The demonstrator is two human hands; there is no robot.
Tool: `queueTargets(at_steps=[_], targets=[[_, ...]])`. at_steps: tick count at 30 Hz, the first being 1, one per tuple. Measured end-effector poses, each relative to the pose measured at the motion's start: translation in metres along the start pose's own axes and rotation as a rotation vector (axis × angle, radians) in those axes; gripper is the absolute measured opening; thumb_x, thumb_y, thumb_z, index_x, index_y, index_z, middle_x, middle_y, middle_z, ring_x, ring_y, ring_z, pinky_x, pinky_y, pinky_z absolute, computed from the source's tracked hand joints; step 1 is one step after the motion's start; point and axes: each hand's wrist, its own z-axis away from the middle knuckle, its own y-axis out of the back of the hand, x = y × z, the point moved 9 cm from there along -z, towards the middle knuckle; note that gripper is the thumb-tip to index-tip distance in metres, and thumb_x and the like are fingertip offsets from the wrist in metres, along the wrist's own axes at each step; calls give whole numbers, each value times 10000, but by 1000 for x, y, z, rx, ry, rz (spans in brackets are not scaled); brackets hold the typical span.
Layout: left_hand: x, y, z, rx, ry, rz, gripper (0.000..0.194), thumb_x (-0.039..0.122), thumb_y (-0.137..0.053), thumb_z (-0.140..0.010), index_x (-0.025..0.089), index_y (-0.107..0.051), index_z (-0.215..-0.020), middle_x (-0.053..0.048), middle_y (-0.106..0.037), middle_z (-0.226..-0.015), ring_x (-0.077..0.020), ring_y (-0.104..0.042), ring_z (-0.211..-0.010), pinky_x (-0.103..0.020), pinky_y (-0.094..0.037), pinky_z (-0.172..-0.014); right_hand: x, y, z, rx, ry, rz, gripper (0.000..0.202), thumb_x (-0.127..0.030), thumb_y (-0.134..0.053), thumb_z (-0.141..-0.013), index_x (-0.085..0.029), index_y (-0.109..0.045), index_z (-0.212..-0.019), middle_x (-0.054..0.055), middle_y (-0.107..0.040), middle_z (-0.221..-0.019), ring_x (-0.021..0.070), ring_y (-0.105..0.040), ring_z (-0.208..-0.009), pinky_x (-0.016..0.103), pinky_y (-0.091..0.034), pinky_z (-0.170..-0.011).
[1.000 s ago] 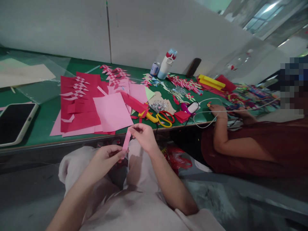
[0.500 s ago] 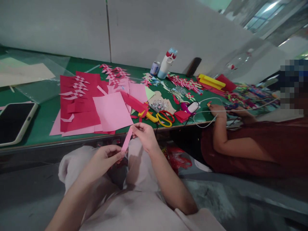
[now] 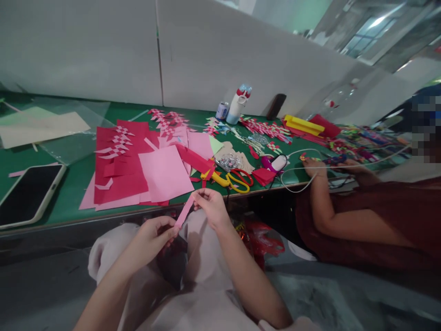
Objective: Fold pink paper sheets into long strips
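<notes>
A narrow pink paper strip (image 3: 184,212) stretches at a slant between my two hands, above my lap. My left hand (image 3: 159,235) pinches its lower end, and my right hand (image 3: 210,206) pinches the upper end by the table edge. Just beyond lie a square pink paper sheet (image 3: 166,172) and red sheets (image 3: 138,177) with woven red-and-white checkered paper pieces (image 3: 121,140) on them. Scissors with red and yellow handles (image 3: 238,180) rest right of the pink sheet, near a folded red paper strip (image 3: 196,158).
A phone (image 3: 30,192) lies at the left on the green table. Behind stand a white bottle (image 3: 237,108) and a can (image 3: 222,111). A white cable (image 3: 296,189) loops at the right, where a co-worker's hand (image 3: 314,166) works. Yellow folded paper (image 3: 303,125) lies farther back.
The whole view has shifted, so the table and things appear lower and slightly to the right. Both hands keep their pinch on the pink paper strip.
</notes>
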Motion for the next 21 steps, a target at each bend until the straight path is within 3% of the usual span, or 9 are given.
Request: queueTargets(at_steps=[6,9,12,14,18,21], targets=[[5,23,-12,72,-17,-125,394,562,-546,-756,182,-637,-811,-16,-619,-658,-161,-556,-568,-263,-433,-542,-12,-7,-20,-46,26,14,341,-387,-814,-533,-133,-635,-673,-30,-569,-517,71,-502,-466,207,-471,-474],[6,56,-17,228,11,-349,499,627,-426,-802,193,-639,-927,-41,-666,-737,-200,-613,-659,-283,-447,-600,-23,-7,-37,-60,71,16,323,-381,-799,-568,-135,-639,-702,-35,-573,-506,73,-518,-460,196,-471,-466],[7,94,-20,445,88,-550,456,588,-376,-843,197,-609,-875,-88,-677,-773,-260,-634,-747,-313,-401,-630,-33,-8,-58,-64,119,12,325,-387,-794,-592,-140,-629,-725,-44,-563,-479,76,-518,-432,194,-471,-449],[5,111,-24,545,146,-646,415,550,-371,-856,197,-583,-807,-114,-665,-729,-295,-635,-744,-325,-355,-610,-37,-10,-72,-69,141,7,349,-407,-801,-591,-145,-621,-735,-42,-572,-485,85,-537,-429,205,-490,-452],[-2,119,-41,597,196,-734,397,496,-375,-882,207,-552,-674,-128,-654,-656,-302,-645,-713,-326,-318,-585,-42,-18,-93,-79,174,-9,407,-451,-822,-571,-150,-617,-752,-22,-626,-566,105,-607,-485,238,-555,-524],[-6,117,-51,609,198,-727,317,425,-456,-868,200,-585,-686,-117,-696,-721,-277,-663,-754,-311,-338,-598,-45,-23,-101,-83,193,-13,441,-469,-838,-539,-144,-616,-738,-6,-651,-611,118,-639,-518,250,-576,-563]])
